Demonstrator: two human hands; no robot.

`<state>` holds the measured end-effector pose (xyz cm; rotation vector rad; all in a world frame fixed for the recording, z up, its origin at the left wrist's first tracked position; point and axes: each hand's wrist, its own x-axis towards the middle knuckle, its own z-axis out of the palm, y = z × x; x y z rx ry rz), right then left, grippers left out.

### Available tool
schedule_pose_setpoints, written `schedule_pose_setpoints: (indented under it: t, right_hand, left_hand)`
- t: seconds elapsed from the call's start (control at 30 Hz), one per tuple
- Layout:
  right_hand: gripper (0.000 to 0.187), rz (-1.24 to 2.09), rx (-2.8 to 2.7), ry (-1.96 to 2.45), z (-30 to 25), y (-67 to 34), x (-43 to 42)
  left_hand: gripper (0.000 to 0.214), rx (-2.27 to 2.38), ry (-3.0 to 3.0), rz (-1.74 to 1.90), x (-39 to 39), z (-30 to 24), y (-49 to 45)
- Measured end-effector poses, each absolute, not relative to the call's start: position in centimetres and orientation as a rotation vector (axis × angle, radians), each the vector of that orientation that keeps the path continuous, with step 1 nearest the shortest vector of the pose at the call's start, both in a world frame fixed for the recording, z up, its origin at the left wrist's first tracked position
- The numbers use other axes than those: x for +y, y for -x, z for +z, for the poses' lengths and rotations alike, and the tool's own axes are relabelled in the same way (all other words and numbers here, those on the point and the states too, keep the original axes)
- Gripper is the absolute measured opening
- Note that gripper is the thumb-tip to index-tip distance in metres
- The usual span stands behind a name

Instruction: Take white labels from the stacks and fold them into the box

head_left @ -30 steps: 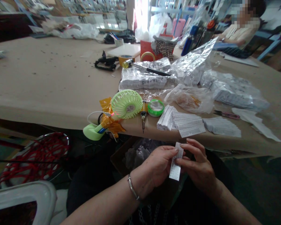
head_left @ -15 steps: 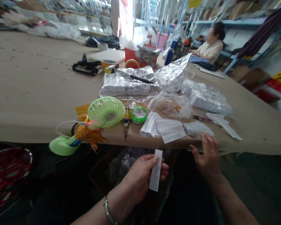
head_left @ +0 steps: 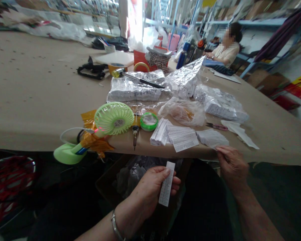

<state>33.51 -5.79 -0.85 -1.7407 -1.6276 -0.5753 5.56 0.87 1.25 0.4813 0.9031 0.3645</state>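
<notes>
My left hand [head_left: 155, 187] is closed on a narrow white printed label [head_left: 167, 184], held upright between thumb and fingers below the table edge. My right hand [head_left: 232, 164] is at the front edge of the table, thumb and fingertips pinched on the near corner of a label from the right-hand fanned stack of labels [head_left: 212, 138]. Left of that stack lie more fanned printed labels [head_left: 183, 137] and a thicker bundle of labels [head_left: 159, 132]. A pair of thread snips [head_left: 217, 126] with a pink handle lies behind the right stack.
A green fan [head_left: 114, 118] taped to the table edge, a soldering-iron-like tool [head_left: 135, 134] and a green round tub [head_left: 148, 121] stand to the left. Plastic-wrapped label bundles [head_left: 135, 90] lie behind. Below the edge is a box of plastic scraps [head_left: 130, 174]. Another person [head_left: 227, 50] sits far right.
My right hand has gone from spread fingers over the right stack to a pinch at its near corner, shifting slightly right. My left hand still holds its label.
</notes>
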Motion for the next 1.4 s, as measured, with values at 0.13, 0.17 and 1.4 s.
schedule_pose_setpoints:
  t: [0.13, 0.17, 1.4]
  right_hand:
    - [0.016, -0.436, -1.395, 1.564, 0.3, -29.1, -5.9]
    - [0.021, -0.374, -1.403, 1.480, 0.5, -27.4, -5.9]
    - [0.013, 0.756, -1.291, 1.439, -0.8, -18.5, -3.9]
  left_hand:
    - [0.015, 0.874, -0.480, 0.362, 0.7, 1.2, -5.6]
    - [0.016, 0.864, -0.472, 0.363, 0.7, 1.1, -5.6]
    - [0.021, 0.825, -0.498, 0.480, 0.3, 1.7, -3.9]
